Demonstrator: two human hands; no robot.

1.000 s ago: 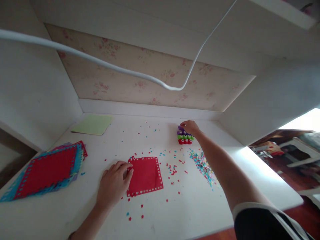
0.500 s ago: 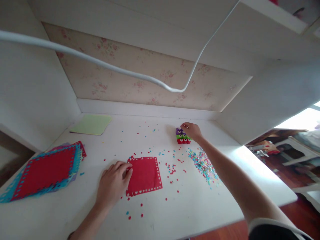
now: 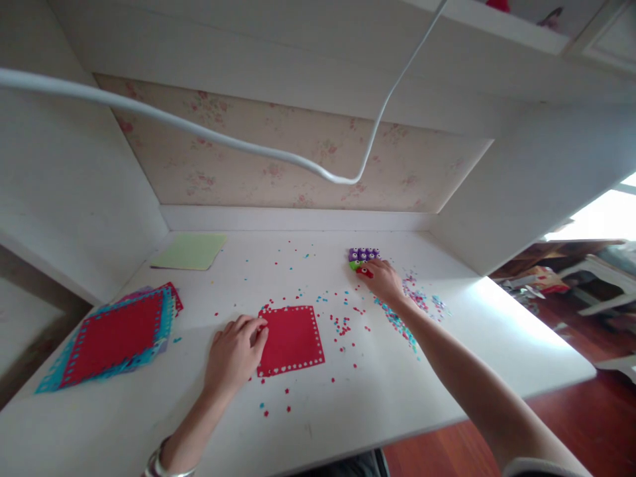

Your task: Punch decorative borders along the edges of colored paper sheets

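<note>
My left hand (image 3: 238, 351) lies at the left edge of a red paper square (image 3: 291, 339), its thumb and fingers pinched on that edge. Small punched holes run along the square's border. At the back right, my right hand (image 3: 382, 281) has its fingers closed around a small red craft punch (image 3: 364, 271) with a pale round spot. Beside those fingers is a tight block of similar purple punches (image 3: 364, 254), with a green punch (image 3: 354, 264) in front. The hand hides other pieces of the block.
Punched paper bits (image 3: 342, 324) lie scattered, with a multicoloured pile (image 3: 397, 321) under my right forearm. A stack of red and blue punched sheets (image 3: 119, 334) lies left, pale green paper (image 3: 189, 252) behind it. A white cable (image 3: 278, 154) hangs across the view above the table (image 3: 348, 411).
My right hand has shifted from the purple punches at the back of the block to the red and green ones at its front. My left hand stays at the red square.
</note>
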